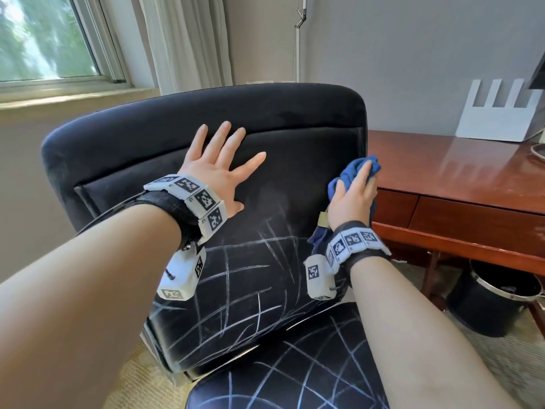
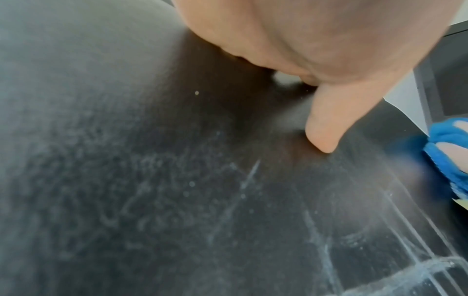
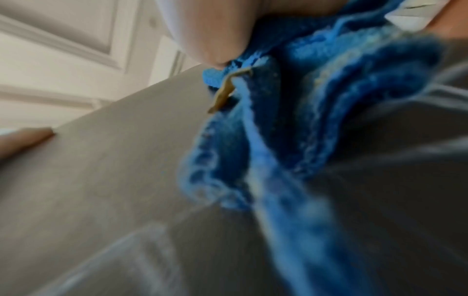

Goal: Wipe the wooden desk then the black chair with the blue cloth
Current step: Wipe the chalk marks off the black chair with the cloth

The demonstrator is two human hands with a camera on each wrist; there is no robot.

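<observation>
The black chair [image 1: 265, 122] fills the middle of the head view, its backrest and seat crossed by white chalk-like streaks. My left hand [image 1: 219, 160] lies flat on the upper backrest with fingers spread; its thumb [image 2: 326, 128] touches the fabric. My right hand [image 1: 355, 196] grips the bunched blue cloth [image 1: 358, 169] against the backrest's right edge. Close up, the blue cloth [image 3: 291, 124] hangs in folds with a small tan tag. The wooden desk [image 1: 460, 169] stands just right of the chair.
A white router-like box [image 1: 498, 113] stands on the desk's back. A black bin [image 1: 492, 302] sits under the desk on the carpet. A window [image 1: 44, 39] and white curtain [image 1: 188, 39] are behind the chair. A white lamp pole [image 1: 298, 39] stands by the wall.
</observation>
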